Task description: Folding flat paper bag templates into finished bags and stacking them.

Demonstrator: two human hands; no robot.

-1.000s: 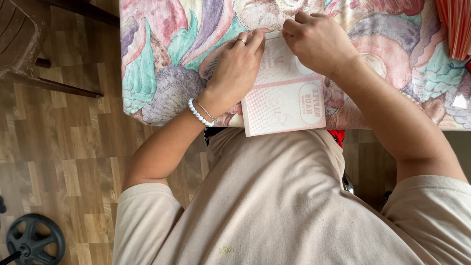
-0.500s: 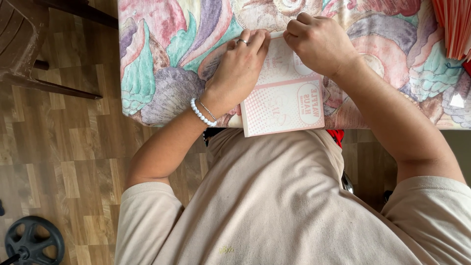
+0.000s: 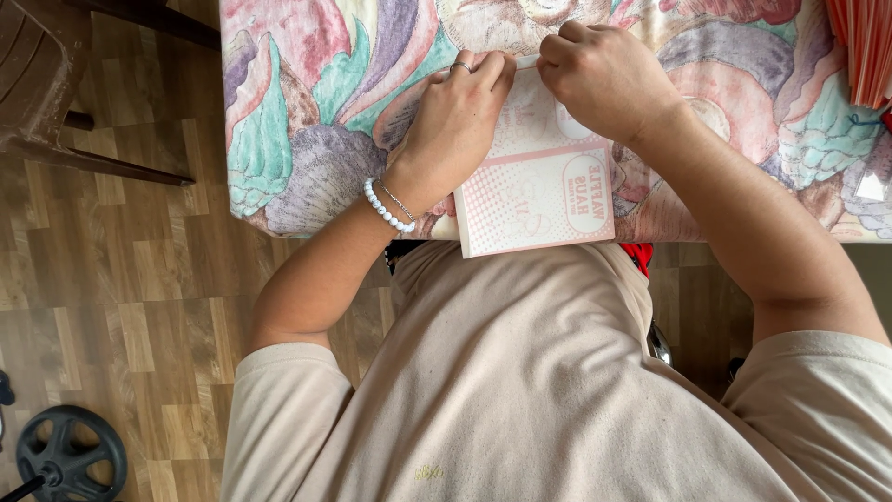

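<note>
While on the tablecloth (image 3: 307, 139) | both hands pinch pink box (image 3: 539, 191) top edge

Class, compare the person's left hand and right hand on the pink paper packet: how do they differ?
The left hand wears a ring and a white bead bracelet; the right hand is bare. The left hand's fingers lie fairly straight; the right hand's curl into a fist. Both pinch the far edge of the packet on the floral tablecloth.

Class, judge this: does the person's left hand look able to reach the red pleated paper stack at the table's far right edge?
Probably not directly: the left hand pinches the pink-and-white paper packet, and the right hand lies between it and the red pleated paper stack.
</note>
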